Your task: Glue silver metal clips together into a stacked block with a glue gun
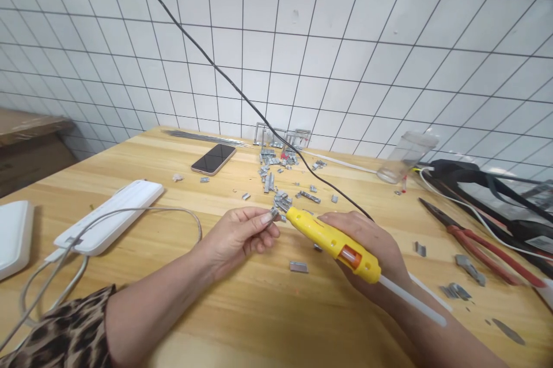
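Over the wooden table (268, 322), your right hand (380, 253) is clenched around the yellow glue gun (328, 238). Its nozzle points left and its white glue stick (410, 299) trails to the near right. Just left of the nozzle, your left hand (235, 235) pinches a small metal clip (273, 214) between thumb and forefinger, with the other fingers loosely curled. More loose clips (276, 181) lie scattered farther back.

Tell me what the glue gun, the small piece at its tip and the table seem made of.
The glue gun looks like plastic: glossy yellow moulded shell. The small piece is probably metal: grey, dull shine. The table looks like wood: pale, visible grain, smooth.
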`<action>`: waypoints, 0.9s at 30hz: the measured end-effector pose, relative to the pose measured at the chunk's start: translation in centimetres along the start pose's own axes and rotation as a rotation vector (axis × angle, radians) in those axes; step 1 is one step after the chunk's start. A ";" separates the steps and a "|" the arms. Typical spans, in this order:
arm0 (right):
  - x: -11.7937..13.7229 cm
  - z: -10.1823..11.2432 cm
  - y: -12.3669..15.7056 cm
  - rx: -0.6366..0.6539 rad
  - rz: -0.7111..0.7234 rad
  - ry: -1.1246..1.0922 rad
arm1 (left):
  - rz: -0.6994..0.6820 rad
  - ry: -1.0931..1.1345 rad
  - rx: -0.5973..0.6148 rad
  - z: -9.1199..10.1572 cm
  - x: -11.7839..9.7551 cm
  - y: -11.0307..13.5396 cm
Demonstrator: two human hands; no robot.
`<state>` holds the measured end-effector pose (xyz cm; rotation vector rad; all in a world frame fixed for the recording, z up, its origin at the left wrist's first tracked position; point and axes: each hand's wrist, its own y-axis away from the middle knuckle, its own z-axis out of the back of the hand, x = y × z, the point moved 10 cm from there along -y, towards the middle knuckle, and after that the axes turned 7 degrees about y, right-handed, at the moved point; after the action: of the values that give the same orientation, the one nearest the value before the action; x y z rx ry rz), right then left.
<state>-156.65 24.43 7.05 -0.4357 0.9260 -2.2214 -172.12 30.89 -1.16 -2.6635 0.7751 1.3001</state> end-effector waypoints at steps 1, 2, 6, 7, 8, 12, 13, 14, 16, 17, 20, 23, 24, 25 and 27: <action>0.2 0.0 0.0 -0.004 0.015 -0.007 | -0.001 0.008 0.005 0.0 0.0 0.0; 0.3 0.1 -0.1 -0.008 0.021 -0.014 | -0.002 0.017 0.010 0.0 0.0 0.0; 0.5 0.3 -0.2 -0.027 -0.029 -0.059 | -0.005 0.083 0.039 -0.3 -0.2 0.0; 0.6 0.4 -0.3 -0.030 -0.037 -0.069 | 0.000 0.097 0.048 -0.4 -0.2 0.0; 0.7 0.4 -0.3 -0.035 -0.035 -0.078 | 0.007 0.109 0.059 -0.6 -0.1 0.0; 0.6 0.5 -0.2 -0.048 -0.047 -0.099 | 0.063 0.138 0.115 -1.1 0.3 0.2; 0.5 0.4 -0.2 -0.041 -0.058 -0.103 | 0.079 0.144 0.129 -1.2 0.4 0.2; 0.4 0.3 -0.1 -0.035 -0.066 -0.106 | 0.094 0.149 0.143 -1.3 0.5 0.3; 0.2 0.1 -0.1 -0.021 -0.078 -0.113 | 0.121 0.155 0.162 -1.6 0.7 0.4; 0.2 0.1 0.0 -0.020 -0.076 -0.118 | 0.129 0.157 0.168 -1.6 0.7 0.5; 0.6 0.2 0.0 -0.034 -0.043 -0.129 | 0.143 0.169 0.177 -1.7 0.8 0.5; 0.8 0.3 0.0 -0.051 -0.023 -0.113 | 0.151 0.203 0.178 -1.5 0.9 0.5; 0.8 0.2 0.1 -0.050 -0.027 -0.106 | 0.150 0.217 0.178 -1.5 0.9 0.5; 0.7 0.0 0.1 -0.040 -0.032 -0.101 | 0.150 0.231 0.180 -1.4 1.0 0.4; 0.5 -0.3 0.2 -0.013 -0.044 -0.101 | 0.150 0.254 0.190 -1.4 1.0 0.4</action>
<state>-157.09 24.13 6.72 -0.5738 0.8859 -2.2116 -170.75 29.72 -0.97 -2.6883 1.0885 0.8703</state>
